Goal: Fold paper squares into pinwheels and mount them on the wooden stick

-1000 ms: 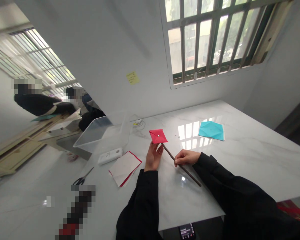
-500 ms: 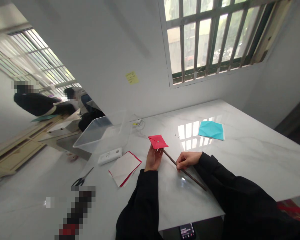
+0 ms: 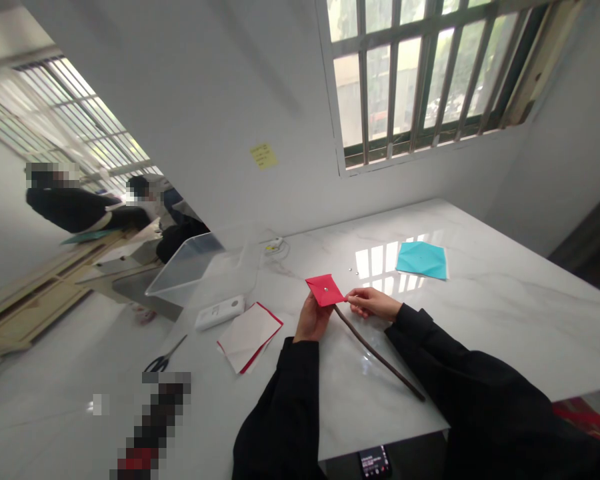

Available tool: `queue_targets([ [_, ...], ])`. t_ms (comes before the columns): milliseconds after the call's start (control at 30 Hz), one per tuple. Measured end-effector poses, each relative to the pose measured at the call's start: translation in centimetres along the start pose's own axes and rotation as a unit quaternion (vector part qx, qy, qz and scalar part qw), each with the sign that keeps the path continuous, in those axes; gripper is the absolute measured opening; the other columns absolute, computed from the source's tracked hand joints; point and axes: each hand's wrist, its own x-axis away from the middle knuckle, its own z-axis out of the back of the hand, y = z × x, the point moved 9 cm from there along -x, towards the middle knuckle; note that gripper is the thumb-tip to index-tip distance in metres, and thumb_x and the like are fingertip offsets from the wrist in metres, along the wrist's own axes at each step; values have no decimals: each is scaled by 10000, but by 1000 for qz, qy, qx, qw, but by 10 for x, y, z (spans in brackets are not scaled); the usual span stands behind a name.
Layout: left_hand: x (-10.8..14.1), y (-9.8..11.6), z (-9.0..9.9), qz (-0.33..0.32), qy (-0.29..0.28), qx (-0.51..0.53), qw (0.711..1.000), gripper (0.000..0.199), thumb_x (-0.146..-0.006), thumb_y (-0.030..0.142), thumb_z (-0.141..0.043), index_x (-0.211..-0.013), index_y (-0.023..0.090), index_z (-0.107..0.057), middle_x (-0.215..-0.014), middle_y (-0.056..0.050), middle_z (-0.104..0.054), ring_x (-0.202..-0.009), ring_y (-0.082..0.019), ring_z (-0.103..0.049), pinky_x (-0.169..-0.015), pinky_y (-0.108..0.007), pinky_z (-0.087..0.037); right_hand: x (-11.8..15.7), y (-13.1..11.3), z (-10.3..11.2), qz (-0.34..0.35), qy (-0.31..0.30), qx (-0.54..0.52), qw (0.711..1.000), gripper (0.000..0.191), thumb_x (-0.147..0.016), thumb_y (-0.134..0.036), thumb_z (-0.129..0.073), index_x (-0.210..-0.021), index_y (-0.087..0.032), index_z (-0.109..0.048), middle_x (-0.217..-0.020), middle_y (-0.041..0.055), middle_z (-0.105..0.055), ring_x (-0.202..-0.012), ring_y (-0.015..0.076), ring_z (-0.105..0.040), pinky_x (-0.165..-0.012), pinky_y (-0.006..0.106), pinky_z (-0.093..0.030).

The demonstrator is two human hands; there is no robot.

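The left hand [image 3: 313, 319] curls up under a red paper square [image 3: 325, 291], palm turned in, fingers hidden behind the paper, so it seems to hold the square up from below, though the exact grip can't be seen. A small metal pin [image 3: 326, 289] shows at the middle of the square, and a thin brown stick [image 3: 375, 354] runs from just under the paper's lower corner down and to the right, its far end over the table. The right hand [image 3: 373, 303] lies stretched out flat-ish, fingers together and pointing left, the fingertips [image 3: 350, 297] at the square's right corner – touching or pinching, it's hard to tell. Both sleeves are black.

All of this sits above a white marble table [image 3: 505, 320]. Left of the hands lie a white sheet with red edges [image 3: 249, 337], a white power bank [image 3: 220, 313], a pair of scissors [image 3: 163, 361] and a clear plastic tub [image 3: 193, 270]. To the right, a blue paper square [image 3: 421, 260] lies flat, with tiny metal bits [image 3: 353, 271] between it and the red square. A yellow sticky note [image 3: 263, 155] is on the wall beside a barred window [image 3: 415, 80] – and off to the left, two other people [image 3: 70, 208] sit well apart from the table
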Motion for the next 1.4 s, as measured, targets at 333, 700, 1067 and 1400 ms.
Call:
queue_targets([
  [333, 7, -13, -23, 33, -58, -19, 998, 409, -819, 412, -758, -1119, 143, -685, -991, -102, -740, -949, -262, -696, -889, -391, -528, 2, -3, 11, 12, 67, -143, 987, 471, -746, -479, -846, -1064, -175, -677, -959, 51, -686, -789, 123, -679, -725, 244, -593],
  [700, 7, -20, -19, 37, -47, -25, 998, 289, -781, 340, -781, -962, 126, -711, -973, -96, -734, -879, -221, -683, -861, -355, -522, -1, 11, 2, -21, 36, -213, 976, 419, -667, -348, -917, -937, -161, -658, -847, 21, -687, -745, 109, -670, -736, 236, -582],
  [1067, 5, -21, -18, 36, -50, -30, 998, 383, -804, 378, -772, -1088, 133, -691, -1001, -101, -736, -918, -235, -688, -876, -357, -518, 0, 11, -1, -29, 28, -235, 971, 422, -657, -326, -921, -935, -169, -646, -845, 24, -691, -738, 113, -674, -719, 235, -582],
  [1400, -11, 2, 39, -54, 119, -120, 984, 393, -679, 285, -857, -997, 168, -660, -896, -47, -742, -761, -145, -676, -795, -293, -523, 3, 0, 24, 8, 123, -228, 966, 413, -600, -382, -936, -852, -178, -679, -773, -11, -634, -702, 90, -586, -670, 211, -509],
])
